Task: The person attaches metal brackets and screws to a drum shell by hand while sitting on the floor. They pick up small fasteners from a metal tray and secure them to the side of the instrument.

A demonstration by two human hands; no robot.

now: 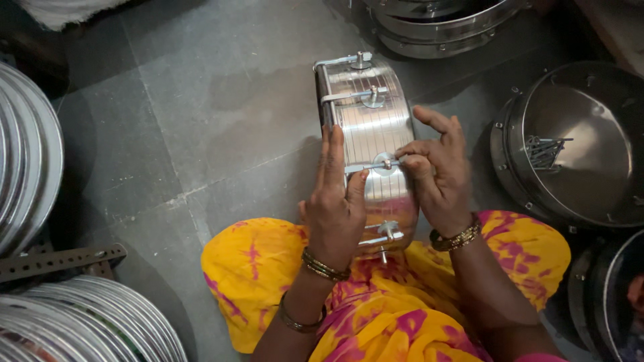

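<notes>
A round steel drum shell [371, 127] stands on its edge on the grey floor, resting against my lap. Several metal hooks with bolts and washers run across its ribbed side. My left hand [333, 198] lies flat against the shell's left rim, thumb on one hook. My right hand [437, 171] pinches the small bolt and washer [386, 163] of that same hook with thumb and forefinger. Both wrists wear bangles. My yellow and pink garment [268, 268] covers my knees below.
A steel shell lying flat [570, 188] at the right holds a heap of loose bolts [542, 151]. More shells are at the top [436, 27] and bottom right. Stacked steel rings [27, 154] fill the left side, with a perforated metal strip [60, 260] beside them.
</notes>
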